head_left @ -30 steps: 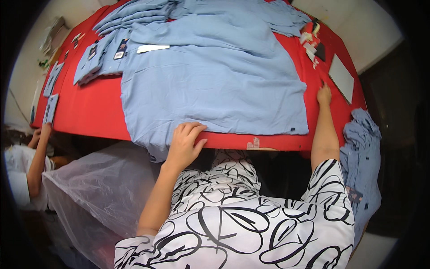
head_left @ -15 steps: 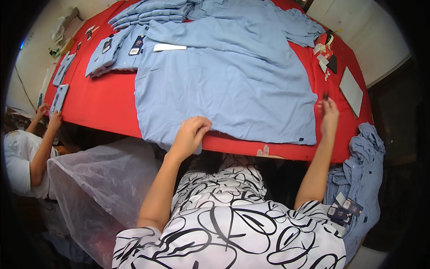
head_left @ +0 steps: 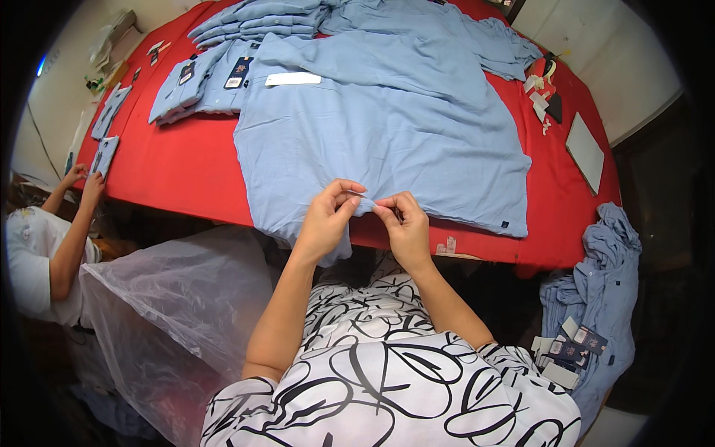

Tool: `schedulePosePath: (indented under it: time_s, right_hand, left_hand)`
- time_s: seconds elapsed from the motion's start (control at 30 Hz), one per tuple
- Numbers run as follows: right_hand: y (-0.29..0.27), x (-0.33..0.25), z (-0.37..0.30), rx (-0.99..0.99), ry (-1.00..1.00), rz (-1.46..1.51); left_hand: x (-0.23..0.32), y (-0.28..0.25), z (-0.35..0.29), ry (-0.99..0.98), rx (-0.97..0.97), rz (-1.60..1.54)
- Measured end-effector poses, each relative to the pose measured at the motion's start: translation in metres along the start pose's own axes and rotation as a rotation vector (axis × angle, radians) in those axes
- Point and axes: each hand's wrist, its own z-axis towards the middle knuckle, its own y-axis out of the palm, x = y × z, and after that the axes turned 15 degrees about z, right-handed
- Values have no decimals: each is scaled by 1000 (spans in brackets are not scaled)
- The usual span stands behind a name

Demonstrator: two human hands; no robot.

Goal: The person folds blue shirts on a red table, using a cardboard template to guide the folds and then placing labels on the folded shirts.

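A light blue shirt (head_left: 387, 141) lies spread over the red-covered table, its lower edge towards me. My left hand (head_left: 328, 220) pinches a bunched bit of the shirt's hem, lifted a little at the table's front edge. Close beside it, my right hand (head_left: 404, 229) is closed, thumb and forefinger meeting at the same bit of cloth. Something small and dark shows among the right fingers, too hidden to name. To the left of my hands a corner of the shirt hangs over the edge. A white card strip (head_left: 293, 79) lies on the shirt's upper left part.
Folded blue shirts with dark tags (head_left: 201, 83) are piled at the far left. Loose tags (head_left: 538, 97) and a white board (head_left: 585, 154) lie right. More shirts (head_left: 607, 276) hang lower right. A clear plastic sheet (head_left: 171, 290) separates me from a co-worker (head_left: 48, 261) handling a folded garment.
My right hand has come left from the table's right side, where it was at a small dark tool, to the hem by my left hand. The hem between them is now lifted.
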Motion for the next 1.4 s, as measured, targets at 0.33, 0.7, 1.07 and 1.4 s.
schedulePosePath:
  time_s: [0.33, 0.7, 1.07, 1.4]
  right_hand:
    - [-23, -15, 8, -94, 323, 255]
    - [-31, -5, 8, -46, -9, -119]
    - [-75, -2, -25, 150, 400, 191]
    - [-184, 21, -53, 343, 12, -642]
  left_hand:
    - [1, 3, -8, -56, 39, 185]
    - [-8, 11, -1, 9, 69, 169]
    - [3, 29, -8, 19, 21, 484]
    - [-5, 30, -4, 115, 90, 667]
